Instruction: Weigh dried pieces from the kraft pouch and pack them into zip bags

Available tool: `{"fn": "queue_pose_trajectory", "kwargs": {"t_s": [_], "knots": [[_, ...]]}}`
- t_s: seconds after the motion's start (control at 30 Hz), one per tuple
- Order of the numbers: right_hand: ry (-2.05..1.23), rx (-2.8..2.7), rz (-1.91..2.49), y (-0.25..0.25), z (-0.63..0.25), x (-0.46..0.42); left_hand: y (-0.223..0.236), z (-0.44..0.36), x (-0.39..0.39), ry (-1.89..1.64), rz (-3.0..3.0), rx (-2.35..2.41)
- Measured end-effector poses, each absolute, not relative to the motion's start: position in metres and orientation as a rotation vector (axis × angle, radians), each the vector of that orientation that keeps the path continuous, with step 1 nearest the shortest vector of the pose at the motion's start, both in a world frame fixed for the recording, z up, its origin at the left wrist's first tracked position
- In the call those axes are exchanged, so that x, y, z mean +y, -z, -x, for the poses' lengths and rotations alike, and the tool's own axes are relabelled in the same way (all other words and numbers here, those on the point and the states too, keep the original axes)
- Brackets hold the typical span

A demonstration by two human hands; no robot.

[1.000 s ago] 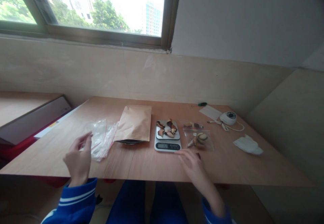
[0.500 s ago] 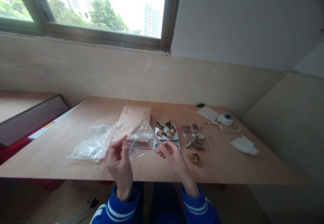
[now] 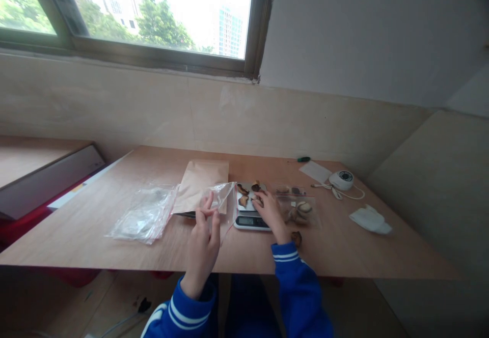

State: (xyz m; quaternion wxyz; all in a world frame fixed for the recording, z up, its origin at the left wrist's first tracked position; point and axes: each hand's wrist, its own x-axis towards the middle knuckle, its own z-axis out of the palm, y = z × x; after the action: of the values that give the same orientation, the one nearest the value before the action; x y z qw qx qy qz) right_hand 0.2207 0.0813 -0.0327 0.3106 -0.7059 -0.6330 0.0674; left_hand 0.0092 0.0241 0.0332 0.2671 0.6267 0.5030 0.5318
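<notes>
My left hand [image 3: 204, 238] is closed on a clear zip-lock bag [image 3: 228, 193] with a red seal line, held up just left of the scale. The white digital kitchen scale [image 3: 244, 222] has several dried mushroom slices [image 3: 243, 201] on its plate. Over the plate's right side, my right hand [image 3: 272, 215] has its thumb and fingers closed around a dried mushroom slice, which they partly hide. One loose dried mushroom piece [image 3: 296, 238] lies on the table beside my right wrist. A filled zip-lock bag of mushrooms [image 3: 301, 212] lies right of the scale, with another small bag [image 3: 288, 190] behind it.
On the wooden table [image 3: 87, 249], a stack of clear zip-lock bags [image 3: 141, 216] lies left of a brown paper pouch [image 3: 202, 177]. To the right are a white camera with a cable [image 3: 341, 180], a crumpled white tissue [image 3: 370, 220], a white card [image 3: 315, 171] and a green-handled tool [image 3: 304, 159].
My right hand has let go of the zip-lock bag and moved onto the mushroom slices on the scale. My left hand has shifted right with the bag. The scale's display is now uncovered.
</notes>
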Motion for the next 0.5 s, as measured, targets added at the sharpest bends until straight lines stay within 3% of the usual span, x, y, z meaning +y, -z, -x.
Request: {"fn": "queue_pose_trajectory", "kwargs": {"t_s": [0.33, 0.5], "knots": [[-0.248, -1.5, 1.674, 0.022, -0.219, 0.073, -0.026, -0.021, 0.025, -1.43, -1.412, 1.504], [-0.624, -1.305, 1.311, -0.032, -0.19, 0.049, -0.027, -0.029, 0.025, -1.354, -1.435, 1.505]]}}
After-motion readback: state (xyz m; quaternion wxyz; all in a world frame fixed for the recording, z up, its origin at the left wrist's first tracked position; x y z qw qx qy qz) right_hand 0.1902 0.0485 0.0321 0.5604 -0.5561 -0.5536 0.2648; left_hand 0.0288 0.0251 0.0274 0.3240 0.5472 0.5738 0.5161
